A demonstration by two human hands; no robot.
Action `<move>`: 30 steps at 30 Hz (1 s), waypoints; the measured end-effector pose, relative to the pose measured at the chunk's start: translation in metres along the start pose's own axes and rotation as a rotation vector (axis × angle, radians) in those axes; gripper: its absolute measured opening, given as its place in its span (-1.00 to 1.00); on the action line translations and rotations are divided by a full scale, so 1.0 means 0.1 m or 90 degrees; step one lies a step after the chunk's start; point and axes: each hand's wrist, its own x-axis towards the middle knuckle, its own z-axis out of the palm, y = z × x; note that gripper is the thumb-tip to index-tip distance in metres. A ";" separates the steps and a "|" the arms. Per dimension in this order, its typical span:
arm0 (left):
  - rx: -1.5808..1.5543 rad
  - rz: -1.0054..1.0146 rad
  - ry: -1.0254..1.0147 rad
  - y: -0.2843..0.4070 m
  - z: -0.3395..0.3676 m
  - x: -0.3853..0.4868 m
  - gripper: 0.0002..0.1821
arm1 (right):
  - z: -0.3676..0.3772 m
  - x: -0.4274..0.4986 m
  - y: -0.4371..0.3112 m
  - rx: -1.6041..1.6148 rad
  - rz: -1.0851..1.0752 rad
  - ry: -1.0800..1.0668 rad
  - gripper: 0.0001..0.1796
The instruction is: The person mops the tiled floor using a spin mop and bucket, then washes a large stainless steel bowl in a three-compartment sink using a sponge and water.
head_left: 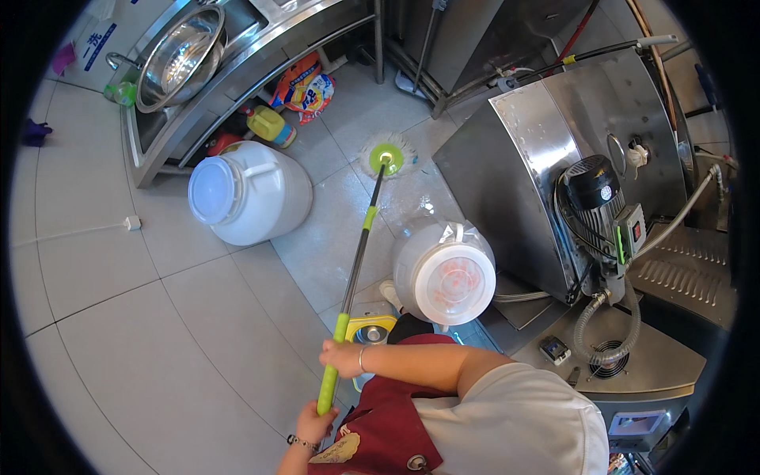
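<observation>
A spin mop with a green and metal handle runs from my hands out to the tiled floor. Its round green plate and white fibre mop head lie against the wet-looking tiles. My right hand is wrapped around the green grip. Lower down, at the handle's end, my left hand also holds it. Partly hidden by my right arm and body, a yellow-rimmed mop bucket with a metal basket stands beside my foot.
Left of the mop stands a white plastic barrel; a lidded translucent barrel is at right. A steel machine with a motor borders the right side. A steel sink is upper left, with detergent bags and a yellow bottle beneath.
</observation>
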 end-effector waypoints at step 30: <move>0.654 0.361 0.090 2.85 -0.19 2.26 -0.66 | -2.36 0.64 1.45 -0.120 0.371 0.309 -0.74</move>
